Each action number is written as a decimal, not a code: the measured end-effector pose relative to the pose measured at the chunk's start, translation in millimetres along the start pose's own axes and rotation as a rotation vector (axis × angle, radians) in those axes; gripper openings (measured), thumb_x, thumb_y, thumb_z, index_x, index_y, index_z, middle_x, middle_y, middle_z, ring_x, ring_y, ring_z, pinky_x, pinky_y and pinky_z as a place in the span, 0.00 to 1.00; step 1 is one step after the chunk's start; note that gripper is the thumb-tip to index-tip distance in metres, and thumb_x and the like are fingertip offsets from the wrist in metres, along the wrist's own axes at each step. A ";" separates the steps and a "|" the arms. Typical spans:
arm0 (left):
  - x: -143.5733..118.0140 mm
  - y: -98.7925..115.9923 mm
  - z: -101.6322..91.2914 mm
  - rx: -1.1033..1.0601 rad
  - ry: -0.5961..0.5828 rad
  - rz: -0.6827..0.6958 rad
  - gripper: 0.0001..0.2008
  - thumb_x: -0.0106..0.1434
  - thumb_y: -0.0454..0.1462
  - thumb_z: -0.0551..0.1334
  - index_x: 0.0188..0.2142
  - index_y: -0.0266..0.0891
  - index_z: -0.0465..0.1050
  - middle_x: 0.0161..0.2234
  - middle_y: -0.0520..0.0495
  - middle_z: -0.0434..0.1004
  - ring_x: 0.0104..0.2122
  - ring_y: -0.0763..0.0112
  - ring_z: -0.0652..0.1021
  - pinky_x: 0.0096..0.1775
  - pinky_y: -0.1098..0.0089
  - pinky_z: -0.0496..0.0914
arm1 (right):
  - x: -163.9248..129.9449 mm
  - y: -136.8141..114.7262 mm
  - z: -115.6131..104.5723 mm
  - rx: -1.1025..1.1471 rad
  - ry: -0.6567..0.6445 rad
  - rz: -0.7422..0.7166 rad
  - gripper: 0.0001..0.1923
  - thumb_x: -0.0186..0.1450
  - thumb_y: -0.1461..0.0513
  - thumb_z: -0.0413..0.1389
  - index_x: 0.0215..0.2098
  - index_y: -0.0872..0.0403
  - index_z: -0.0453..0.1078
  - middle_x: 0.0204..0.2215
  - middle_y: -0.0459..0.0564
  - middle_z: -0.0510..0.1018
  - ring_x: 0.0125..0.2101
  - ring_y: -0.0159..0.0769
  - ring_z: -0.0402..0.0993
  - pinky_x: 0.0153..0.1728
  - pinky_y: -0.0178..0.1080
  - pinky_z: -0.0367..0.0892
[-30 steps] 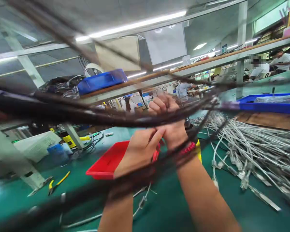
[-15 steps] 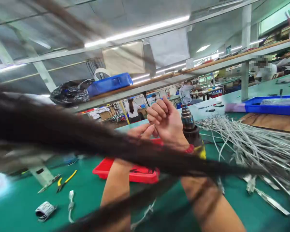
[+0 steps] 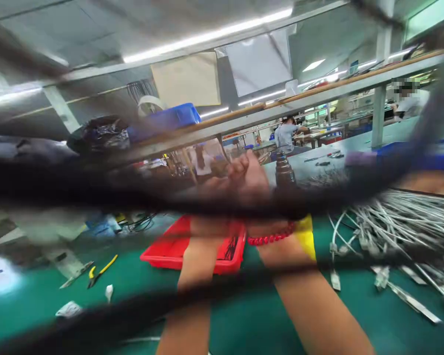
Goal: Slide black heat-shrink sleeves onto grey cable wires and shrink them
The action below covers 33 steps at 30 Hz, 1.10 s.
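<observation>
Both my hands are raised close together beyond the red tray. My right hand, with a red bead bracelet at its wrist, has its fingers curled closed. Anything inside them is hidden. Against it, on the left, is my left hand, smeared and partly covered, so its fingers cannot be made out. Thin dark pieces lie in the tray. Broad dark blurred strands cross the view in front of my hands and forearms. Just right of my right hand stands a heat gun, nozzle up, with a yellow body.
White cables with metal-ended plugs are heaped on the green table at the right. Yellow-handled pliers and a white connector lie at the left. A shelf carries a blue bin. A person sits farther back.
The dark strands have shifted and now cover more of my hands. My hands sit slightly lower and still together, with the bracelet more exposed. The cable end in front of me is largely covered.
</observation>
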<state>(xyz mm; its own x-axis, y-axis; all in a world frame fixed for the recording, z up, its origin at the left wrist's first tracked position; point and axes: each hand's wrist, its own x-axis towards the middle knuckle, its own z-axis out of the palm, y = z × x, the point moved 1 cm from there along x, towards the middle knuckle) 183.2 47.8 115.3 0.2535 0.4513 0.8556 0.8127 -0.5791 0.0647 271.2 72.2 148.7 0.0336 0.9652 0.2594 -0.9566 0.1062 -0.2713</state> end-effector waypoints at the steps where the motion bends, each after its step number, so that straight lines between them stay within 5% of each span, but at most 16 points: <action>1: -0.1 -0.4 0.2 -0.003 -0.004 -0.009 0.13 0.67 0.38 0.55 0.37 0.38 0.78 0.38 0.44 0.78 0.37 0.67 0.77 0.41 0.69 0.68 | 0.3 0.9 0.4 -0.013 0.000 -0.001 0.26 0.72 0.61 0.42 0.15 0.54 0.49 0.11 0.38 0.52 0.14 0.23 0.50 0.20 0.29 0.51; 13: 0.2 -9.5 7.7 -0.049 -0.068 -0.020 0.09 0.66 0.37 0.58 0.37 0.38 0.77 0.34 0.48 0.77 0.33 0.69 0.76 0.32 0.73 0.68 | 5.5 -5.0 -5.3 -0.122 -0.032 0.019 0.25 0.72 0.60 0.42 0.17 0.55 0.49 0.10 0.36 0.49 0.13 0.22 0.45 0.16 0.29 0.43; 18: 0.0 -5.5 5.4 -0.123 0.008 -0.024 0.08 0.63 0.35 0.61 0.42 0.38 0.75 0.36 0.48 0.79 0.36 0.69 0.77 0.33 0.72 0.70 | 4.6 -7.4 -7.2 -0.132 -0.041 0.004 0.23 0.72 0.61 0.42 0.18 0.54 0.49 0.11 0.36 0.48 0.14 0.23 0.43 0.17 0.31 0.43; 24: 2.5 -2.3 5.0 -0.118 -0.043 -0.074 0.04 0.61 0.35 0.62 0.34 0.38 0.76 0.35 0.49 0.79 0.32 0.70 0.77 0.29 0.72 0.69 | 2.9 -10.3 -7.4 -0.158 0.056 -0.012 0.22 0.71 0.63 0.42 0.18 0.54 0.49 0.10 0.36 0.48 0.14 0.24 0.42 0.17 0.30 0.44; 33: -0.7 0.8 12.0 -0.100 0.006 -0.030 0.06 0.64 0.35 0.60 0.37 0.39 0.76 0.37 0.48 0.79 0.35 0.70 0.78 0.35 0.71 0.71 | 3.0 -16.5 -4.7 -0.139 0.114 -0.007 0.22 0.72 0.63 0.41 0.18 0.54 0.48 0.11 0.36 0.47 0.14 0.24 0.41 0.17 0.31 0.41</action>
<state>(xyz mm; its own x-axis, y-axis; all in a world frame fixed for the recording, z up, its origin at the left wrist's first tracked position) 190.0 55.2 108.5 0.2266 0.4653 0.8556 0.7634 -0.6304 0.1406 288.4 74.5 149.6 0.0799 0.9843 0.1573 -0.9071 0.1373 -0.3979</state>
